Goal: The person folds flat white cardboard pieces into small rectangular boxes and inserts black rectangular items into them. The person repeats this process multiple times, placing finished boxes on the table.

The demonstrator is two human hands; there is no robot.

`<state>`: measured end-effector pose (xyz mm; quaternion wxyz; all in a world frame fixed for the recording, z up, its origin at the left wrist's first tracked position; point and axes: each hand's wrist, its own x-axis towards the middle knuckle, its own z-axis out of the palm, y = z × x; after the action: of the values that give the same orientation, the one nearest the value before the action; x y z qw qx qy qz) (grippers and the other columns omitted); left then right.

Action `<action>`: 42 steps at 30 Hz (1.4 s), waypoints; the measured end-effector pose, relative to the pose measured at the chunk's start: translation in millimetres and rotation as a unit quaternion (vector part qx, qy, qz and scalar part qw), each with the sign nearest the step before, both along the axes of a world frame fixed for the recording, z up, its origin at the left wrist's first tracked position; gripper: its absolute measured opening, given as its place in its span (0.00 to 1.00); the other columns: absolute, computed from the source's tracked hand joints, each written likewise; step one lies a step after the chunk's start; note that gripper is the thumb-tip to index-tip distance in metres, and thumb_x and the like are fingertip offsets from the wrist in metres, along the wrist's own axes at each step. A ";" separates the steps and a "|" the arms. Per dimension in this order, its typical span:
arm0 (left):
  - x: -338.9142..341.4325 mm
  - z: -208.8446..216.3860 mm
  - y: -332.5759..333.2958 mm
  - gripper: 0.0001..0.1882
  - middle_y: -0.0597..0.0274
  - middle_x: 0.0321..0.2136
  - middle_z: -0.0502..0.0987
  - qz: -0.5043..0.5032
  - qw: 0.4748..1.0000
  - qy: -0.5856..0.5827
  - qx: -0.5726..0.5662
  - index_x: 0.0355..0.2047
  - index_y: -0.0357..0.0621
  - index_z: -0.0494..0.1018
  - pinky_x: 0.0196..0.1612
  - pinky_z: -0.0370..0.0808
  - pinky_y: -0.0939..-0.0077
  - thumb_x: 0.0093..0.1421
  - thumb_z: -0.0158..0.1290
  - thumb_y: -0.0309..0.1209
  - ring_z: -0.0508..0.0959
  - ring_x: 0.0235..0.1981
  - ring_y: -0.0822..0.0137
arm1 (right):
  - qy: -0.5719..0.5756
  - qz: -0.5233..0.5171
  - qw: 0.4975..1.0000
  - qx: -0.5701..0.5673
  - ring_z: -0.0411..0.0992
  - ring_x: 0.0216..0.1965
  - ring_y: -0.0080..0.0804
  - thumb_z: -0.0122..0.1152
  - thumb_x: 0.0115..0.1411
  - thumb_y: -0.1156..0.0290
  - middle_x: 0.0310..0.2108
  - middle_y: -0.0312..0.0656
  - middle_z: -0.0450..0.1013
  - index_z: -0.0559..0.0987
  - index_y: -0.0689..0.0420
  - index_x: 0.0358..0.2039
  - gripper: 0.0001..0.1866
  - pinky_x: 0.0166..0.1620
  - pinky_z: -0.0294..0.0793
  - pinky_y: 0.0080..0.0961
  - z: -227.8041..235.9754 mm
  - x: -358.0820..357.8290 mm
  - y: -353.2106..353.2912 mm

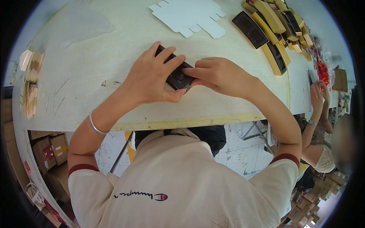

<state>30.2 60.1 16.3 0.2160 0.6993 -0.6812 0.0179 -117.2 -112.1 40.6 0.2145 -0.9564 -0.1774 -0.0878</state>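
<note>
A small black moulded plastic tray [179,78] lies aslant on the table before me, with shallow recesses in its upper face. My left hand [154,74] spans it from the far side, fingers over its far long edge and thumb at the near end. At the right end, my right hand [218,74] is curled, its index finger pressing on the tray and its thumb by the near right corner. Parts of the tray are hidden beneath the fingers.
Flat white card blanks [190,17] lie beyond my hands. A pile of gold boxes with black inserts [272,32] stands at the far right. Folded card pieces [31,81] stack at the left edge. Another person's hands [318,95] work at the right near red material [323,72].
</note>
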 end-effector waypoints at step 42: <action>-10.1 -10.6 14.3 0.38 0.56 0.47 0.66 -0.002 0.999 0.033 0.038 0.60 0.52 0.63 0.53 0.61 0.59 0.48 0.61 0.43 0.65 0.51 0.54 | -0.065 -0.212 0.964 0.145 0.67 0.52 0.47 0.68 0.46 0.76 0.57 0.52 0.63 0.76 0.59 0.48 0.25 0.53 0.68 0.39 -42.0 -50.1 30.1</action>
<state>20.1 74.4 5.7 0.2119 0.7058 -0.6752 -0.0310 -167.3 -82.0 -1.4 0.3152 -0.9232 0.0301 -0.2179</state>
